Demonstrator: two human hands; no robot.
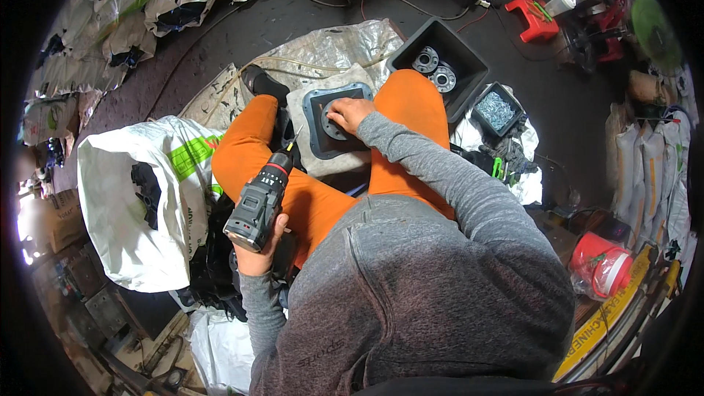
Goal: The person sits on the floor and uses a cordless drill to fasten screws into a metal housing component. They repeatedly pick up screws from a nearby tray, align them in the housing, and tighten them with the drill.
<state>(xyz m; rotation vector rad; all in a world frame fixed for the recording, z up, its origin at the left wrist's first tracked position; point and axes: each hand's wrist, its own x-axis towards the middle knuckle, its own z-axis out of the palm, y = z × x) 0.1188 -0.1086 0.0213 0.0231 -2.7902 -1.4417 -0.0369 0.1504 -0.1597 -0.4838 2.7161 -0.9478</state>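
Observation:
My left hand [262, 253] is closed around the grip of a black and grey cordless drill [258, 202]. The drill's thin bit points up and away, toward the left side of a blue-grey metal frame [312, 128] with wavy edges. That frame lies on a pale block [334, 167] between my knees. My right hand [350, 115] reaches into the frame, its fingers curled onto a round grey flange-like part [331, 129]. Those fingers cover some of the part. The bit's tip is apart from the round part.
A dark bin [469, 66] by my right knee holds round flanges [442, 78]. Beyond it, a small tray [499, 130] contains many screws. An open white sack [121, 249] stands at my left. A hose [293, 64] crosses the sheet ahead; a red stool [532, 20] is far right.

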